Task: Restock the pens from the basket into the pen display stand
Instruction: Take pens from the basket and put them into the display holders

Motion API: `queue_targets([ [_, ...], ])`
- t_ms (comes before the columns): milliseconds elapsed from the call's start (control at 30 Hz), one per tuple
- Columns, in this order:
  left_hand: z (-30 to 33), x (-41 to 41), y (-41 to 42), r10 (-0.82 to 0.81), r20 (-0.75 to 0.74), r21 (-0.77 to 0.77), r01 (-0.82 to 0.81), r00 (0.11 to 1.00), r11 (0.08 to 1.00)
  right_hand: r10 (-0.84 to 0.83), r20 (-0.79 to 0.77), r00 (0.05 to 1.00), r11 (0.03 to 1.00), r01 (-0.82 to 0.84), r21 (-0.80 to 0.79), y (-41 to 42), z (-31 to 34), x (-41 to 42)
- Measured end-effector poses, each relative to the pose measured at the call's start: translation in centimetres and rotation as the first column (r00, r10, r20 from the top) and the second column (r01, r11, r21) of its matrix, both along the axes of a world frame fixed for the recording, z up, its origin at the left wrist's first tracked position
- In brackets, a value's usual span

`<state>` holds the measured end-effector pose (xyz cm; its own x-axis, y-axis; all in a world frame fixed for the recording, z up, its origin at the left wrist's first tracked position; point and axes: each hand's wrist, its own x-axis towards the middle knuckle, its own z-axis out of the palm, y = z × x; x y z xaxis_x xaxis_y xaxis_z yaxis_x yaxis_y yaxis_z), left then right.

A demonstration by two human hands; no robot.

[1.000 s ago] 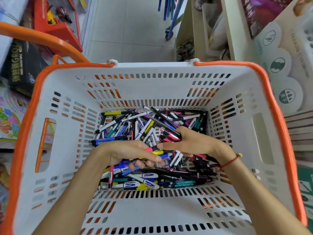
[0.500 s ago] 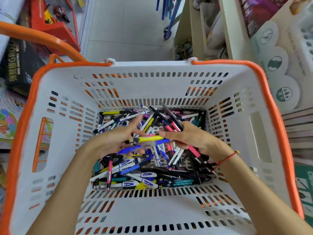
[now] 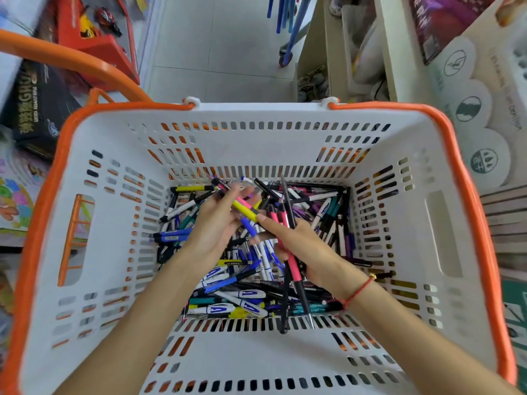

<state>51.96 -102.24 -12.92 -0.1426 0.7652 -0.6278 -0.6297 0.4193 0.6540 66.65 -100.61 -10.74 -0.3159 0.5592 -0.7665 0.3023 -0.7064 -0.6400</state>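
Here both hands [image 3: 256,226] grip perhaps six pens [image 3: 288,223] over one basket [image 3: 256,115].

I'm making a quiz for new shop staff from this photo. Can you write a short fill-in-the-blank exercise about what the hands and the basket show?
1. The white basket has a rim coloured ____.
2. The right hand grips a bundle of pink and black pens, and a red ____ circles its wrist.
3. The left hand holds a pink pen and a ____ pen above the loose pens.
4. The loose pens lie on the basket's ____.

Missing words: orange; string; yellow; bottom
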Motion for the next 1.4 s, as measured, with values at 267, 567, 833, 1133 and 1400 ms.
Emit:
queue_targets([
  [267,-0.3,-2.4,0.1,-0.164,-0.309,-0.103,0.138,0.937,0.985,-0.356,-0.139,0.924,0.927,0.331,-0.177,2.0,-1.2,1.6],
  [567,1.1,-0.2,-1.0,-0.818,-0.204,-0.299,0.761,0.538,0.575,-0.571,-0.481,0.666,0.820,0.435,-0.371,2.7,-1.1,1.5],
  [833,1.1,-0.4,-0.8,-0.729,-0.223,-0.380,0.631,0.647,0.676,-0.602,-0.497,0.624,0.790,0.555,-0.260,2.9,-0.3,1.9],
  [1133,1.2,0.0,-0.4,-0.550,0.204,-0.250,0.586,0.810,0.771,-0.738,-0.465,0.488,0.635,0.736,-0.234,3.5,0.2,2.6],
  [1400,1.0,-0.9,-0.6,-0.643,-0.336,-0.306,0.566,0.688,0.766,-0.543,-0.335,0.770,0.801,0.595,0.067,3.5,0.8,2.3],
])
